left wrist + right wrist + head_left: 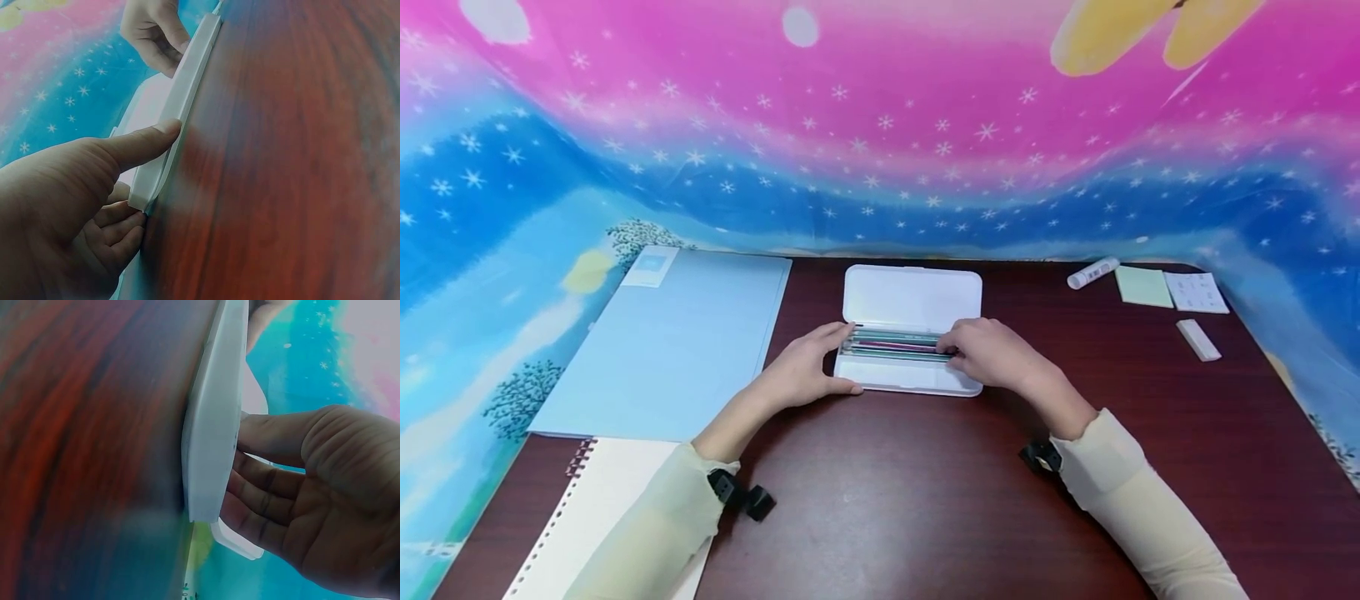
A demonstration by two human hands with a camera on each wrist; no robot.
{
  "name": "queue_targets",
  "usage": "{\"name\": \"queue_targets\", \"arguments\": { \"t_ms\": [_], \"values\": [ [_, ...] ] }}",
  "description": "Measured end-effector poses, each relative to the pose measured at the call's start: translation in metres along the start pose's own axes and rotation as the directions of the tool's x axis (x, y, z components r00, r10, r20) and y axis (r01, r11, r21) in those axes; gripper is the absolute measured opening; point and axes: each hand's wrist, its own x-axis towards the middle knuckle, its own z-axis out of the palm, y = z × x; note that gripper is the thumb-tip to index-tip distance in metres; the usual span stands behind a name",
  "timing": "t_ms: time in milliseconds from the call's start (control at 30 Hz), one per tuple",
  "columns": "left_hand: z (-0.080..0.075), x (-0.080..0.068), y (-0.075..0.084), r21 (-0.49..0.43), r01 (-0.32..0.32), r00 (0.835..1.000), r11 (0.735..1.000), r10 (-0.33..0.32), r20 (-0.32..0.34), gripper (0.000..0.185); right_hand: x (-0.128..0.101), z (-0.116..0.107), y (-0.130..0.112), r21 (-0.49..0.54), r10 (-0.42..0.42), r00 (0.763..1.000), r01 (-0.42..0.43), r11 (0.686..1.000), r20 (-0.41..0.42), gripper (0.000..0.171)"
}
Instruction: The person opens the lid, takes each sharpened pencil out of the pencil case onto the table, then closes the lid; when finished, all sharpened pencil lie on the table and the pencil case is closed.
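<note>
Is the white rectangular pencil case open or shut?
Open. The case has its lid turned back, and slim green and dark-red pencils show inside.

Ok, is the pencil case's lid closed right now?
No: the lid stands open, and pencils show inside the white case.

I see left hand (803,367) and right hand (992,352) bare. Left sleeve (658,518) and right sleeve (1138,504): pale cream, wrinkled. Left cam (726,486), right cam (1041,456): small, black, blocky.
</note>
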Motion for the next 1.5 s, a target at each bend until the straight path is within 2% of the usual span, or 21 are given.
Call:
{"name": "queue_targets", "arguments": {
  "t_ms": [133, 300, 467, 800, 1033, 1167, 1333, 1500],
  "values": [
    [0.0, -0.001, 0.0, 0.0, 0.007, 1.0, 1.0, -0.007, -0.002, 0.098, 0.001, -0.002, 0.0, 0.029, -0.006, 0.999, 0.007, 1.0, -0.035, 0.027],
    [0.001, -0.001, 0.001, 0.011, 0.01, 1.0, 1.0, -0.01, 0.003, 0.099, 0.0, -0.003, 0.003, 0.02, 0.04, 0.997, -0.038, 0.999, -0.069, 0.03],
    [0.001, 0.002, 0.001, 0.018, 0.009, 1.0, 1.0, -0.009, 0.002, 0.099, -0.003, -0.005, 0.003, -0.001, 0.042, 0.997, -0.042, 0.999, -0.07, 0.026],
    [0.001, 0.002, -0.001, 0.016, -0.006, 1.0, 1.0, 0.006, -0.003, 0.098, 0.001, 0.0, 0.008, 0.043, 0.003, 1.0, -0.002, 0.999, -0.024, 0.026],
    [0.001, 0.001, -0.001, 0.02, -0.008, 1.0, 1.0, 0.008, -0.004, 0.098, 0.003, 0.004, 0.009, 0.028, 0.007, 0.999, -0.005, 1.0, -0.05, 0.015],
    [0.0, 0.001, -0.001, 0.018, -0.008, 1.0, 1.0, 0.008, -0.002, 0.098, 0.001, -0.001, 0.012, 0.056, 0.019, 0.997, -0.016, 0.998, -0.069, 0.016],
    [0.001, 0.001, -0.001, 0.016, -0.014, 1.0, 1.0, 0.014, -0.001, 0.098, -0.008, -0.016, 0.027, 0.076, 0.04, 0.992, -0.031, 0.997, -0.121, 0.019],
    [0.001, 0.002, -0.001, 0.017, -0.013, 1.0, 1.0, 0.013, -0.007, 0.098, -0.021, -0.033, 0.053, 0.089, -0.015, 0.971, 0.037, 0.995, -0.237, 0.018]
  ]
}}
